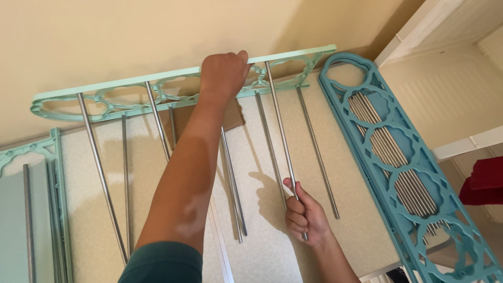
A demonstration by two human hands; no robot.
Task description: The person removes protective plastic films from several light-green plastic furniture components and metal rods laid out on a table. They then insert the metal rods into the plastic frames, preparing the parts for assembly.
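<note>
left hand [224, 73] clamped over the upper middle of a mint-green plastic side panel [126, 94], fingers curled over its top edge, pinning it on its long edge against the cream wall [105, 31]. panel runs left to right, slightly rising to the right, with openwork oval cutouts along its length.

right hand [304, 212] closed in a fist around the lower end of a thin metal rod [280, 126]. rod slants up and left from the fist; its top end meets the green panel just right of the left hand. cannot tell whether the tip is seated in a socket.

two more rods stand in the panel on the left [99, 173], slanting down toward the camera. several loose rods [233, 183] lie flat on the pale speckled floor [346, 230] between the arms, and another lies just right of the held rod.

blue plastic panel [419, 209] of the same openwork pattern lies flat at right, running diagonally, with a bundle of rods [390, 152] showing through its cutouts. part of another mint-green panel [36, 152] sits at the left edge. red cloth [484, 181] at far right.
</note>
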